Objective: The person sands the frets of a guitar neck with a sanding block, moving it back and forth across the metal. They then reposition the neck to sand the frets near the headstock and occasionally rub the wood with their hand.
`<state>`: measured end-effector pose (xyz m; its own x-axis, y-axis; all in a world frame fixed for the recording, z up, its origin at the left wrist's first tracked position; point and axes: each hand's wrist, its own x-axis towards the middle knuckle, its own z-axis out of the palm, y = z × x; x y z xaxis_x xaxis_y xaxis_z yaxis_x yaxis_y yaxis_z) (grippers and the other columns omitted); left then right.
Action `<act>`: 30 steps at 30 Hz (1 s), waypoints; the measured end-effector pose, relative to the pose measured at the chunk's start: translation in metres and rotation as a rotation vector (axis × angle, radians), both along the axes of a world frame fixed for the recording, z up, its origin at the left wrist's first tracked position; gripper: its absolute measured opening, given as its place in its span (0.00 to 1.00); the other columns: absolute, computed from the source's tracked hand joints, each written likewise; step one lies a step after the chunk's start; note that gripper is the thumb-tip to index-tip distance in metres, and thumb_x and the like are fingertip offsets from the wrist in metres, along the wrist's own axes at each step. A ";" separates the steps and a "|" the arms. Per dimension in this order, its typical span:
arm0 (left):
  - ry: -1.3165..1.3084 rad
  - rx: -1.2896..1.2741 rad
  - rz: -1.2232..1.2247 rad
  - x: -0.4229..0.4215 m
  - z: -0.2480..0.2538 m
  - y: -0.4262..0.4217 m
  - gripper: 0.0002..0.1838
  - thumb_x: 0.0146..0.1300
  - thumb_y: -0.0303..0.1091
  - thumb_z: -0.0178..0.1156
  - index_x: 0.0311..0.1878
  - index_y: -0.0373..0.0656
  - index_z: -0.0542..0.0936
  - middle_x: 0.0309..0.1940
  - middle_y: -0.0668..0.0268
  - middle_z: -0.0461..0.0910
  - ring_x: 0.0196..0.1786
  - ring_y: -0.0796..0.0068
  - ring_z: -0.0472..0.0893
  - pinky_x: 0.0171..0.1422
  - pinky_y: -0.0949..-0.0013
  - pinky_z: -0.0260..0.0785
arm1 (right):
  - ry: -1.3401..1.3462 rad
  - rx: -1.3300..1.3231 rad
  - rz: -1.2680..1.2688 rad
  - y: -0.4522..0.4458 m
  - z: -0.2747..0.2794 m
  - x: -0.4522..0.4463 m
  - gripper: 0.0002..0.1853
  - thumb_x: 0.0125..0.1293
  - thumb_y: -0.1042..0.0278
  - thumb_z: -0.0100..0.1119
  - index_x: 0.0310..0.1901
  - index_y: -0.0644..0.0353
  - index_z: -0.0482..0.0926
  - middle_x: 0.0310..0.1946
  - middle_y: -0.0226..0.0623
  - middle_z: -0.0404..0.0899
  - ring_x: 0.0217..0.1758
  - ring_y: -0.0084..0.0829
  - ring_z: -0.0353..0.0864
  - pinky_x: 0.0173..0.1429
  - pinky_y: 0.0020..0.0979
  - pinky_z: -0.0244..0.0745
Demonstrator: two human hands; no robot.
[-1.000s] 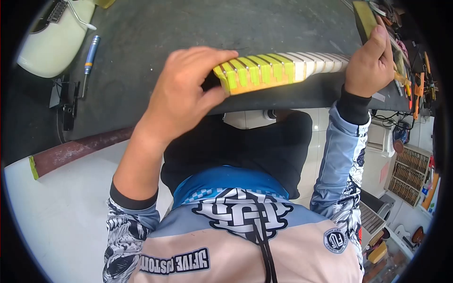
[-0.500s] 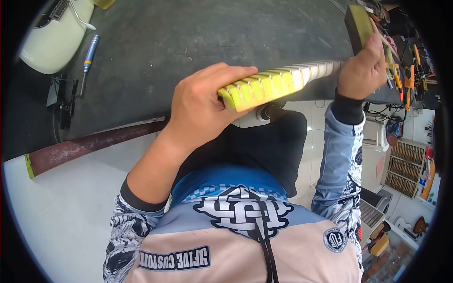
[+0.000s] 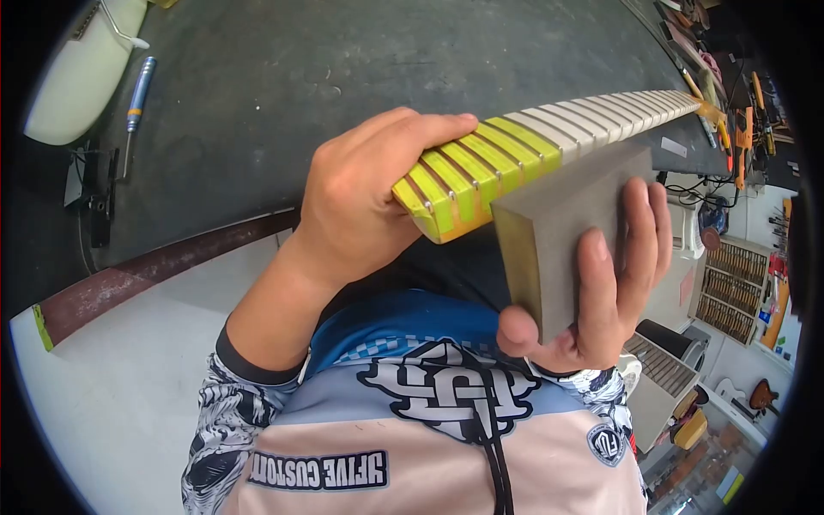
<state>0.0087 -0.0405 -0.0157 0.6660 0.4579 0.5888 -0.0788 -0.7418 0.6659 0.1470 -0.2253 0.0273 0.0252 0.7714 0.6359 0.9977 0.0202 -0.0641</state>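
A guitar neck (image 3: 571,129) stretches from the middle of the view to the upper right, frets facing up. Yellow-green tape covers the fretboard between the frets at its near end, and whitish tape covers the rest. My left hand (image 3: 360,184) is closed around the yellow-taped end, fingers over the fretboard. In my right hand (image 3: 614,292) is a thick grey sanding sponge (image 3: 571,223) with a yellowish end face. Its upper edge lies alongside the neck's near side, by the change from yellow to whitish tape; whether it touches cannot be told.
Beneath the neck's far end spreads a dark workbench (image 3: 257,103). A blue-handled screwdriver (image 3: 140,94) and a pale guitar body (image 3: 77,81) lie at upper left. Along the front edge runs a reddish-brown strip (image 3: 163,270). Orange-handled tools (image 3: 744,146) crowd the right side.
My right hand has brought the sanding sponge from the neck's far end toward me and left, turning it over beside the neck. The near end of the neck has dipped slightly; my left hand keeps its hold.
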 end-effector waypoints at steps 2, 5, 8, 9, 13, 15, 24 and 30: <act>-0.062 0.000 -0.019 0.002 -0.002 0.004 0.28 0.48 0.26 0.76 0.57 0.37 0.85 0.37 0.59 0.87 0.36 0.68 0.85 0.40 0.71 0.76 | -0.011 0.030 -0.003 0.006 -0.001 -0.004 0.42 0.73 0.27 0.49 0.73 0.57 0.69 0.68 0.72 0.70 0.69 0.72 0.72 0.71 0.66 0.67; -0.079 -0.031 0.001 0.000 0.000 0.003 0.28 0.48 0.26 0.76 0.57 0.37 0.86 0.35 0.60 0.86 0.33 0.69 0.83 0.38 0.70 0.75 | -0.042 0.080 0.019 0.017 -0.001 -0.011 0.42 0.74 0.28 0.50 0.72 0.58 0.69 0.67 0.72 0.72 0.68 0.70 0.73 0.71 0.66 0.67; -0.120 -0.030 -0.038 0.001 -0.006 0.005 0.27 0.48 0.25 0.75 0.56 0.37 0.86 0.34 0.61 0.85 0.32 0.70 0.81 0.37 0.70 0.74 | -0.031 0.056 0.058 0.022 0.003 -0.016 0.41 0.74 0.29 0.50 0.71 0.59 0.70 0.65 0.73 0.73 0.67 0.69 0.74 0.71 0.66 0.67; -0.129 -0.021 -0.036 0.001 -0.007 0.005 0.27 0.47 0.24 0.75 0.56 0.37 0.87 0.33 0.62 0.85 0.32 0.70 0.81 0.36 0.70 0.74 | -0.029 0.051 0.068 0.022 0.002 -0.019 0.41 0.74 0.29 0.50 0.71 0.59 0.70 0.65 0.73 0.73 0.67 0.68 0.74 0.71 0.66 0.67; -0.114 0.005 -0.040 -0.001 -0.004 0.004 0.27 0.48 0.24 0.73 0.56 0.39 0.87 0.32 0.62 0.85 0.31 0.69 0.81 0.35 0.68 0.74 | -0.055 0.068 0.057 0.017 0.002 -0.024 0.37 0.75 0.32 0.50 0.70 0.58 0.72 0.64 0.72 0.74 0.67 0.70 0.74 0.70 0.64 0.69; -0.105 0.015 -0.040 -0.001 -0.004 0.006 0.27 0.48 0.24 0.72 0.57 0.39 0.87 0.32 0.62 0.85 0.30 0.68 0.81 0.34 0.68 0.74 | -0.055 0.048 0.052 0.016 0.005 -0.026 0.35 0.75 0.34 0.52 0.69 0.56 0.73 0.64 0.71 0.75 0.68 0.71 0.73 0.70 0.63 0.70; -0.130 -0.019 -0.077 -0.008 -0.012 0.009 0.18 0.47 0.23 0.72 0.45 0.41 0.84 0.36 0.59 0.83 0.37 0.53 0.84 0.38 0.59 0.78 | -0.032 0.092 0.142 0.066 0.016 -0.024 0.22 0.66 0.51 0.67 0.49 0.64 0.87 0.49 0.55 0.87 0.58 0.51 0.86 0.68 0.56 0.74; -0.051 0.026 -0.054 -0.005 -0.004 0.012 0.19 0.51 0.26 0.71 0.49 0.39 0.85 0.40 0.60 0.87 0.35 0.61 0.85 0.38 0.63 0.79 | -0.034 0.050 0.124 0.042 0.014 -0.026 0.24 0.72 0.47 0.60 0.55 0.61 0.84 0.52 0.61 0.84 0.58 0.58 0.84 0.67 0.59 0.75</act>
<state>0.0035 -0.0289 -0.0197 0.6579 0.4060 0.6343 -0.1526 -0.7529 0.6402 0.1210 -0.1828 0.0414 -0.0912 0.7347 0.6723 0.9889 0.1463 -0.0257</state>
